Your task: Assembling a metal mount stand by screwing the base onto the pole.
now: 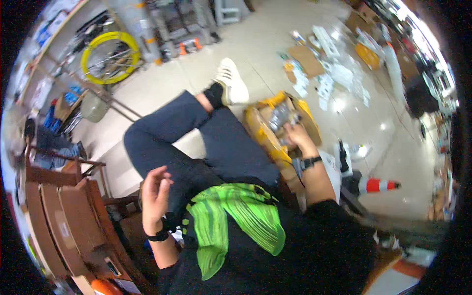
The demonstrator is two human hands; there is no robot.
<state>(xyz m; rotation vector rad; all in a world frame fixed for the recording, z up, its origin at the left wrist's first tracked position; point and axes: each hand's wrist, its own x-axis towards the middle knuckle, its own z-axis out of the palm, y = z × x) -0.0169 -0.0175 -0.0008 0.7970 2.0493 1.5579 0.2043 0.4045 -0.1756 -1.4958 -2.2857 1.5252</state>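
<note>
- Hands are held well apart: the left hand (pixel 156 194) is raised beside the bent knee with nothing gripped, its fingers loosely curled, while the right hand (pixel 296 135) is lowered into a cardboard box (pixel 256 127).
- Inside the box, a clear plastic bundle (pixel 279 116) is reached by the right fingertips or nearly so; because of blur, it cannot be told whether anything is clamped.
- The box is placed on the person's right, just beside the leg, with its top opened and its edges covered by yellow tape.
- A dark band (pixel 158 236) is worn on the left wrist and another strap (pixel 310 162) on the right.
- A bright green striped cloth (pixel 211 221) is draped across the front of the black top, and a white shoe (pixel 233 83) is worn on the outstretched foot.
- Beyond the box, torn cardboard (pixel 306 60) and plastic wrapping (pixel 344 74) are strewn over the tiled floor (pixel 260 42).
- A red and white cone (pixel 374 185) is laid sideways near the right forearm.
</note>
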